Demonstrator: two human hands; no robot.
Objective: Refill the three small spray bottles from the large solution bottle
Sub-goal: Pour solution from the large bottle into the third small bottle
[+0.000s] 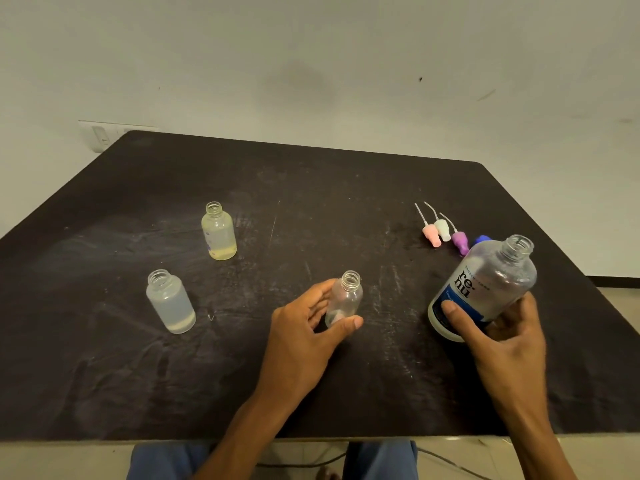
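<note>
Where the dark, scuffed desk [311, 209] meets a pale wall: three small clear plastic spray bottles, all uncapped and upright. Nearest-centre small clear bottle [344, 299], apparently near empty, grasped by left hand [304, 327], grip curled round it, thumb across the lower front, fingers behind. Far-left small bottle with yellowish liquid at its base [219, 232], standing free. Near-left small frosted bottle [170, 301], shallow layer of liquid at the bottom, standing free, well apart from the others. Large clear solution bottle with blue-and-white label [483, 289], uncapped, tilted with its neck up and to the right, grasped low by right hand [498, 337], grip wrapped round the base, thumb on the label. Behind it: pink spray head [431, 235], white spray head [442, 229], purple spray head [460, 242], lying side by side with dip tubes pointing away; blue cap [482, 239], partly hidden by the large bottle.
</note>
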